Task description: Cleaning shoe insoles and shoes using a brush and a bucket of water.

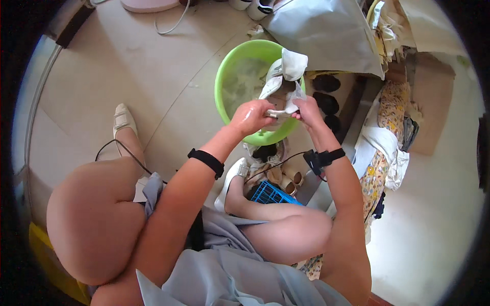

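A light-green plastic basin stands on the tiled floor in front of me, with cloudy, sudsy water inside. Over its right half I hold a wet white item with rounded, padded-looking parts and narrow bands; its exact kind is unclear. My left hand is wet and closed on a narrow white band near the basin's front rim. Just to its right, my right hand pinches another part of the same item, where a thin, translucent piece shows. The item's upper end leans over the basin's far-right rim.
Dark shoes lie right of the basin, beneath a grey sheet. A blue plastic basket and tan shoes sit near my right foot. Patterned fabric lines the right side. A cable runs toward my right wristband.
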Demonstrator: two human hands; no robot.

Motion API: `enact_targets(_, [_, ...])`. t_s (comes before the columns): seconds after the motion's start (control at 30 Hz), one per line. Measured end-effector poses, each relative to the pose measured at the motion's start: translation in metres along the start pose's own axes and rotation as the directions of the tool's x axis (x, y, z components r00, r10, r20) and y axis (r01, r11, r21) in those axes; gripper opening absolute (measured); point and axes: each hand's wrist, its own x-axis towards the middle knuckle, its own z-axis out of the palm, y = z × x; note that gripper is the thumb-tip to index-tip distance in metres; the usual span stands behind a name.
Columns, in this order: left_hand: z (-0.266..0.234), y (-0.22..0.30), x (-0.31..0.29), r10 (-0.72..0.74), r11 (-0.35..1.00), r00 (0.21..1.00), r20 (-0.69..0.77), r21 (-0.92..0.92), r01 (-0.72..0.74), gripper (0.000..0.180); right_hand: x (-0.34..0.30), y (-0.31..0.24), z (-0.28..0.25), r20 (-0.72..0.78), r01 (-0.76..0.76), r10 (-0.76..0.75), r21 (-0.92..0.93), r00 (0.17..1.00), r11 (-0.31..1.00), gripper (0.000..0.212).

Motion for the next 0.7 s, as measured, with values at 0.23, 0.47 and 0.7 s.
enact_targets(0.23, [0.000,0.026,0.005,-0.093,0.947,0.995,-0.028,-0.310,0.080,0.018,-0.016,-0.013,0.014,-0.121,0.262,-0.260,0.005,0.958,0.965,0.025])
enact_targets(0.47, [-0.001,0.032,0.006,-0.129,0.927,0.991,0.021,-0.354,0.128,0.024,-0.023,-0.012,0.013,0.018,0.526,-0.641,-0.588,0.768,0.615,0.036])
enact_targets(0.7, [0.010,0.028,0.012,0.032,0.967,0.994,-0.107,-0.247,-0.058,0.040,-0.039,-0.025,0.022,0.168,0.773,-0.806,-0.446,0.568,0.452,0.032])
